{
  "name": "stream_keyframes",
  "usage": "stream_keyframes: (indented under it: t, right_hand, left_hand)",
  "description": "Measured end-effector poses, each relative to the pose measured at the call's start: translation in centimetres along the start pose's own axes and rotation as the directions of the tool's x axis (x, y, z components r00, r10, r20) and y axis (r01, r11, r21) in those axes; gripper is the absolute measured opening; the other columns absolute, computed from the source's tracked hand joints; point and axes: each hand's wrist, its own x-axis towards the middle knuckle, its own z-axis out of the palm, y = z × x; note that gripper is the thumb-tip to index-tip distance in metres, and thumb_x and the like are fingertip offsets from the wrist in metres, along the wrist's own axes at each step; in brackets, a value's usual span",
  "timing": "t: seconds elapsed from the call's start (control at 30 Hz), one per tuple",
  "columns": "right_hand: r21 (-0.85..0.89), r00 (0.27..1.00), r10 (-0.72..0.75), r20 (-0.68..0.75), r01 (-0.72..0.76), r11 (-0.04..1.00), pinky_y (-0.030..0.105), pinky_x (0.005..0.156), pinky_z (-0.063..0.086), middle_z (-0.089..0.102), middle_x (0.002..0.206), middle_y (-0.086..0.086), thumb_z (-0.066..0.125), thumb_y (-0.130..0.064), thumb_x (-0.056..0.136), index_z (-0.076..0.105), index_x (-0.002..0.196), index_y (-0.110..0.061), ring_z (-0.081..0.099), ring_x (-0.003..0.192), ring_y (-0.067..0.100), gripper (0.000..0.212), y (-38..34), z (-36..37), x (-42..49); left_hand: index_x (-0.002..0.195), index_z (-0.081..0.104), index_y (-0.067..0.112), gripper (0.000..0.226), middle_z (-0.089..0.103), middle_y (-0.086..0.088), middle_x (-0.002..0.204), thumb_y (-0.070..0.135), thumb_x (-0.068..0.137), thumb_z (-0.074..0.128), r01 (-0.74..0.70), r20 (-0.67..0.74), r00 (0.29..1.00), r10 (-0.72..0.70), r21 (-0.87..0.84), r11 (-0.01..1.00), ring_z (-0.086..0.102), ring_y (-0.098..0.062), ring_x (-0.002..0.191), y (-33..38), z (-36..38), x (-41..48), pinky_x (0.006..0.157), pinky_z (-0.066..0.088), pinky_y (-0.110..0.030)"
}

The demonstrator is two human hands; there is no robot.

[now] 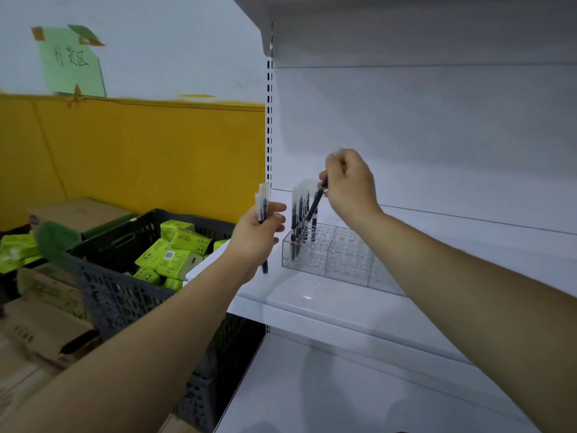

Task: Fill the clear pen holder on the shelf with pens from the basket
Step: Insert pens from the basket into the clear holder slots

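The right hand [349,182] was nearer the job. Its fingers [332,168] pinched one pen [318,203] by the upper end, long axis tilted, tip down and left toward the clear pen holder [343,265] on the shelf [312,296], just above the standing pens [296,220] at its left end (they crowded the way in). The left hand [257,235], beside the holder, gripped spare pens [262,203] upright; the basket [118,295] sat farther left.

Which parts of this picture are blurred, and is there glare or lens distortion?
Head view: the right hand is smeared at its knuckles; the left hand is sharper. Head view: a glare spot lies on the white shelf. Head view: the basket is soft at its near rim; both forearms swell toward the lower corners, likely wide-lens stretch.
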Motion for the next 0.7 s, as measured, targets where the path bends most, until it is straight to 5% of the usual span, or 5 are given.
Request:
stream_keyframes:
  t: [0.1, 0.2, 0.43, 0.57, 0.7]
  right_hand:
    - [-0.088, 1.000, -0.013, -0.008, 0.013, 0.996, 0.027, 0.065, 0.046, 0.060, 0.084, 0.000, 0.039, -0.029, 0.102, 0.050, 0.092, -0.018, 0.062, 0.079, 0.022, 0.018, 0.9, -0.4, 0.8]
    - [-0.157, 1.000, 0.010, 0.029, -0.005, 0.988, 0.026, 0.066, 0.046, 0.061, 0.091, 0.002, 0.038, -0.029, 0.102, 0.052, 0.101, -0.014, 0.061, 0.083, 0.024, 0.021, 2.3, 0.0, 1.1]
    - [-0.205, 0.993, 0.088, 0.082, -0.069, 0.976, 0.049, 0.085, 0.053, 0.057, 0.083, -0.003, 0.042, -0.029, 0.101, 0.055, 0.103, -0.015, 0.059, 0.081, 0.026, 0.019, 4.4, 1.1, 1.0]
    - [-0.243, 0.990, 0.110, 0.084, -0.087, 0.966, 0.033, 0.074, 0.052, 0.058, 0.084, -0.003, 0.046, -0.026, 0.100, 0.051, 0.119, -0.016, 0.063, 0.085, 0.025, 0.022, 5.1, 1.3, 0.5]
    - [-0.280, 0.989, 0.134, 0.066, -0.110, 0.954, 0.032, 0.069, 0.047, 0.065, 0.091, 0.008, 0.049, -0.027, 0.098, 0.048, 0.104, -0.018, 0.065, 0.085, 0.028, 0.011, 5.4, 1.6, 0.8]
  left_hand:
    - [0.094, 0.057, 0.018, 0.015, 0.048, -0.005, 0.068, 0.014, 0.101, 0.044, 0.042, 0.006, 0.999, -0.042, -0.031, 0.999, 0.040, -0.016, 0.057, -0.3, -0.5, 0.1, 0.052, 0.036, -0.028]
    - [0.096, 0.044, 0.018, 0.005, 0.040, -0.005, 0.069, 0.016, 0.100, 0.047, 0.072, 0.014, 0.997, -0.072, -0.053, 0.996, 0.030, -0.015, 0.055, -0.7, -0.5, 0.3, 0.050, 0.029, -0.029]
    - [0.092, 0.044, 0.018, 0.017, 0.047, -0.008, 0.075, 0.004, 0.098, 0.037, 0.128, 0.001, 0.992, -0.128, -0.106, 0.986, 0.040, -0.016, 0.059, -1.0, -0.9, 0.6, 0.057, 0.038, -0.031]
    - [0.095, 0.053, 0.022, 0.016, 0.058, -0.005, 0.083, 0.011, 0.101, 0.042, 0.101, 0.006, 0.995, -0.101, -0.077, 0.992, 0.059, -0.017, 0.074, -1.0, -1.1, 0.7, 0.076, 0.049, -0.037]
    - [0.095, 0.057, 0.025, 0.018, 0.060, -0.001, 0.089, 0.015, 0.101, 0.043, 0.073, 0.011, 0.997, -0.072, -0.062, 0.995, 0.061, -0.017, 0.086, -1.0, -1.2, 0.7, 0.083, 0.050, -0.042]
